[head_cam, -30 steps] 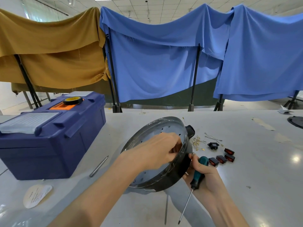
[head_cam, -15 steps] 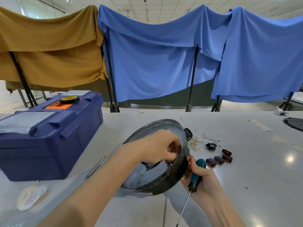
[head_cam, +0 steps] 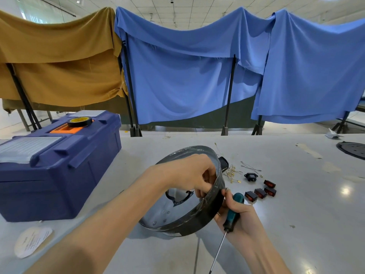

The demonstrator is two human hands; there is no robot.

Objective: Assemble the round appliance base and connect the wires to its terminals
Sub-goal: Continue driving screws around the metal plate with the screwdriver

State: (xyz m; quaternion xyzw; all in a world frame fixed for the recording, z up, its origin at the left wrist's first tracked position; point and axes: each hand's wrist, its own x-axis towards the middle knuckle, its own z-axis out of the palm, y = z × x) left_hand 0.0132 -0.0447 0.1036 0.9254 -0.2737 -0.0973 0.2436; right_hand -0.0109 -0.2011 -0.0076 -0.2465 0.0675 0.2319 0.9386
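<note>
L hand (head_cam: 185,175) in base (head_cam: 197,221); screwdriver (head_cam: 234,209) in R hand (head_cam: 246,220)

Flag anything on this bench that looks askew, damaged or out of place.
Nothing looks damaged. The round base is tilted up, but the left hand and the right hand, which grips a screwdriver, steady it, so that seems deliberate. Loose wires lie tangled beside it, and beige scraps lie on the table at far right.
</note>
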